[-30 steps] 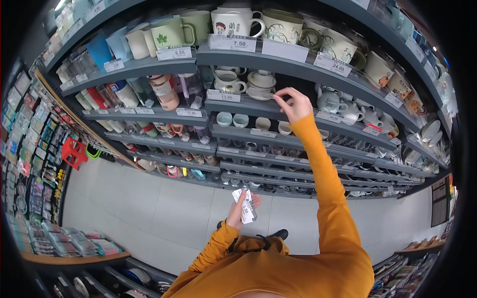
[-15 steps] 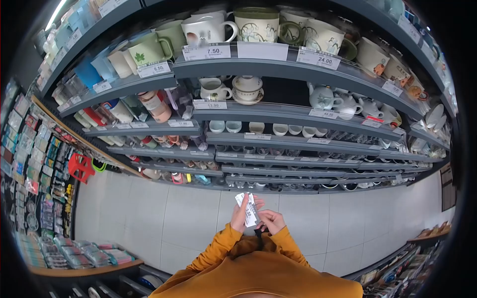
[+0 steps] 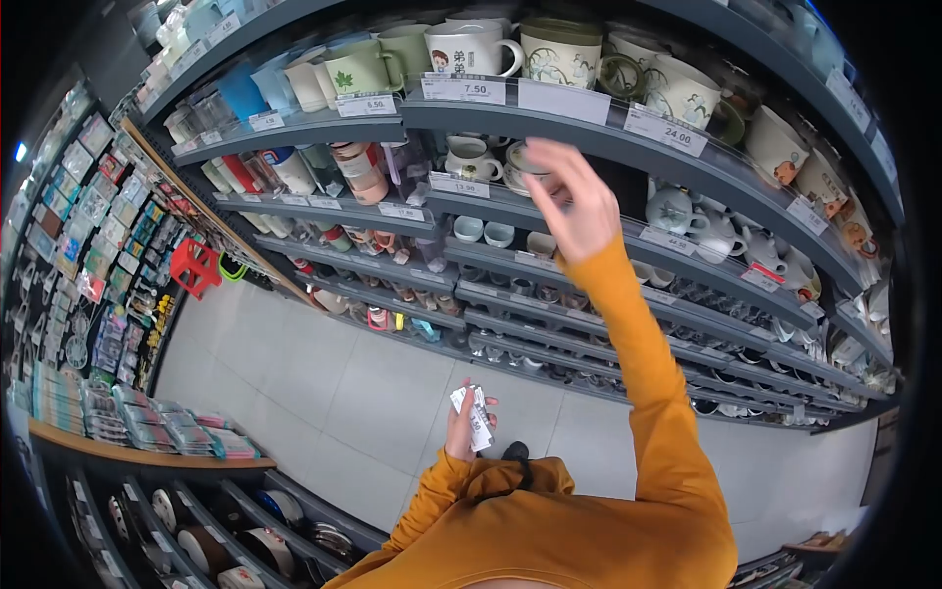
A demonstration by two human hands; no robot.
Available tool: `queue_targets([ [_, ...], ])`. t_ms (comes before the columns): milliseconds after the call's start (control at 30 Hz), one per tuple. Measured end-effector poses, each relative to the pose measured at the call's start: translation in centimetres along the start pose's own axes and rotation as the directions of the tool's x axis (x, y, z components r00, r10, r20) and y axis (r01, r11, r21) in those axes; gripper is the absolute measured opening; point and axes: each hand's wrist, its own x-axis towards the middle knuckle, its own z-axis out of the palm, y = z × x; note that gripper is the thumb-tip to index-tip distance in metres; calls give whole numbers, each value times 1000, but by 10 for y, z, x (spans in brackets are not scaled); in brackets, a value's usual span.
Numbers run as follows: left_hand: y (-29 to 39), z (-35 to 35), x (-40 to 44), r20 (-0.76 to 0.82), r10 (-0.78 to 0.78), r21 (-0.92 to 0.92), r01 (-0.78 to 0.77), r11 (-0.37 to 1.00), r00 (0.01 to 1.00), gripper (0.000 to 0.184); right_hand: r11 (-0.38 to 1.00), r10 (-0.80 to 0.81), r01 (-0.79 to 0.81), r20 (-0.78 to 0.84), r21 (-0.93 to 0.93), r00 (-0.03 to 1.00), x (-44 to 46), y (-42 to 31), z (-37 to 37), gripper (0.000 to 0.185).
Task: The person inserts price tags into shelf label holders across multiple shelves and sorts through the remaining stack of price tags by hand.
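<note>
Down in front of my body, my left hand [image 3: 461,422] is closed around a few white printed price labels [image 3: 476,420]. My right hand [image 3: 579,201] is raised in front of the shelves, its thumb apart from its slightly blurred fingers, and I see nothing in it. It partly covers a lidded white cup [image 3: 516,169] on the second shelf; whether it touches anything there I cannot tell. Beside that cup stands a patterned mug [image 3: 471,157]. Above, the top shelf carries a white mug with a cartoon figure [image 3: 471,49], a green leaf mug [image 3: 363,71] and a big white-and-green mug [image 3: 559,54].
Price labels line the shelf edges, among them a 7.50 label [image 3: 464,89] and a 24.00 label [image 3: 665,130]. Teapots [image 3: 677,208] stand on the right. A red stool [image 3: 196,269] is at the left on the tiled floor [image 3: 294,353]. Lower left, a rack holds packets [image 3: 147,422].
My right hand has left the labels and risen to the second shelf. My left hand still holds the labels, lower down. The view has turned and tilted.
</note>
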Motion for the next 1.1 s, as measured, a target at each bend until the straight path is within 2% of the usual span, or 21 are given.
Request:
queue_targets([
  [67, -2, 9, -5, -16, 22, 13, -22, 1000, 1000, 52, 994, -60, 60, 10, -90, 998, 35, -1, 8, 23],
  [133, -4, 15, -4, 20, -19, 1, 19, 1000, 1000, 49, 973, -81, 81, 10, -218, 997, 61, 2, 22, 23],
  [233, 0, 22, -2, 93, -40, 14, 39, 999, 995, 47, 875, -92, 81, 0, -476, 996, 83, 7, 32, 22],
  [333, 6, 28, 0, 116, -28, 20, 26, 999, 993, 45, 930, -125, 100, -49, -355, 991, 100, 14, 32, 20],
  [367, 6, 28, 1, 116, -22, 15, 20, 1000, 993, 45, 922, -187, 147, -79, -358, 979, 105, 16, 31, 18],
  [467, 6, 26, 5, 117, -20, -10, 21, 1000, 993, 45, 934, -121, 102, -35, -343, 992, 115, 24, 31, 18],
  [567, 6, 27, 3, 102, -22, -15, 24, 1000, 995, 42, 931, 20, 15, 92, -364, 996, 120, 19, 30, 18],
  [667, 2, 29, 3, 82, -29, -26, 32, 999, 996, 41, 971, 92, -58, 141, -232, 986, 121, 11, 26, 18],
  [767, -3, 25, 4, 92, -24, -35, 27, 999, 995, 43, 992, 88, -77, 112, -99, 990, 124, 17, 23, 16],
  [867, -5, 25, 5, 85, -1, -40, 4, 999, 996, 44, 999, 6, -6, -12, 50, 1000, 122, 17, 16, 12],
  [967, -6, 25, 9, 52, 19, -50, -17, 999, 998, 44, 992, -60, 74, -136, 104, 989, 107, 5, 4, 12],
  [1100, -4, 29, 13, -3, 18, -58, -18, 998, 1000, 39, 980, -7, 49, -211, 192, 977, 91, -2, -4, 10],
])
